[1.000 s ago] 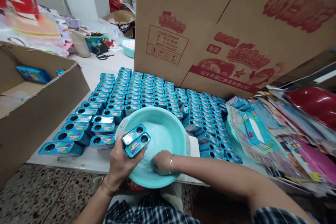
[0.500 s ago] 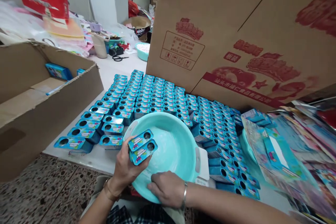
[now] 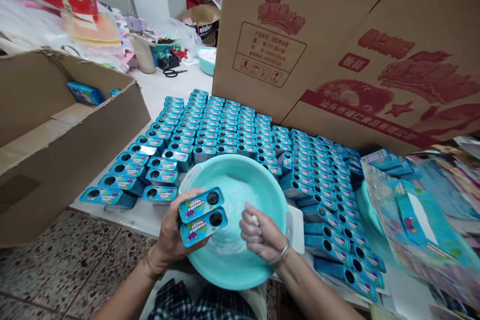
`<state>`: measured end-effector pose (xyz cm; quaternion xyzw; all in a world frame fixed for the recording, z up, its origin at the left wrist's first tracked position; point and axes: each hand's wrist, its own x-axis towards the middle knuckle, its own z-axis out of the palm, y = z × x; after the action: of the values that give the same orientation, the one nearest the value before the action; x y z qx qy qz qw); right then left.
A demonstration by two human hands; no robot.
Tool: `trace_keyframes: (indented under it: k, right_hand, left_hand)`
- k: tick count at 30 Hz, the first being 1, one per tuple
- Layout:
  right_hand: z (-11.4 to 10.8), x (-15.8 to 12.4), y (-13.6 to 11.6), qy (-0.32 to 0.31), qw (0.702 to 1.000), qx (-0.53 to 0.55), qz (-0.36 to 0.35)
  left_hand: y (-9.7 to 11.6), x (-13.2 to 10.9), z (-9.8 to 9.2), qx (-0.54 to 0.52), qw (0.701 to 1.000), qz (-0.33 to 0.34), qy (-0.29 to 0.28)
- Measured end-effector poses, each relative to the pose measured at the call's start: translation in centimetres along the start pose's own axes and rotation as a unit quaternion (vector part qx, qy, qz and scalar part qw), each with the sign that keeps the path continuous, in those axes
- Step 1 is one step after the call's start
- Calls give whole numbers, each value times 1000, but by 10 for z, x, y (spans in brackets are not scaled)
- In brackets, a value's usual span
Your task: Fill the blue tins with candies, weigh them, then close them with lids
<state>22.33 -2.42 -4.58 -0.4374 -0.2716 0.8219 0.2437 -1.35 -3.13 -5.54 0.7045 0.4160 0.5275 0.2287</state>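
My left hand (image 3: 174,227) is wrapped round two small blue candy boxes (image 3: 200,205) held side by side. Their printed tops read "Caramelo Macizo", and each has a round dark hole. Over the turquoise basin (image 3: 191,260) my right hand (image 3: 262,232) is closed, with a small whitish piece (image 3: 255,220) peeking out between thumb and fingers. White powdery residue coats the basin's bottom. Whatever else the right fist contains is hidden.
Rows of matching blue boxes (image 3: 227,127) stand behind and beside the basin. A large carton (image 3: 270,60) rises at the back. An open cardboard box (image 3: 86,130) is at left. Printed plastic sheets (image 3: 420,225) partly cover another basin at right. Scissors (image 3: 174,73) lie farther back.
My right hand has risen from low in the basin and turned, showing a whitish piece in its fingers. The left hand still holds both boxes. The view has shifted slightly.
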Motion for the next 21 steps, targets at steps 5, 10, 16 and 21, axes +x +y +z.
trace_keyframes:
  k: [5,10,16,21]
  right_hand:
    - [12,-13,-38,90,954,201,-204]
    - [63,-20,-56,221,878,215,-366]
    - [101,-7,-37,271,831,109,-472]
    - [91,-15,-40,202,859,49,-469]
  left_hand:
    - [6,4,0,15,996,-30,-82]
    - [11,8,8,82,988,-48,-122]
    - [18,11,15,112,984,-34,-133]
    - [22,13,9,112,982,-77,-133]
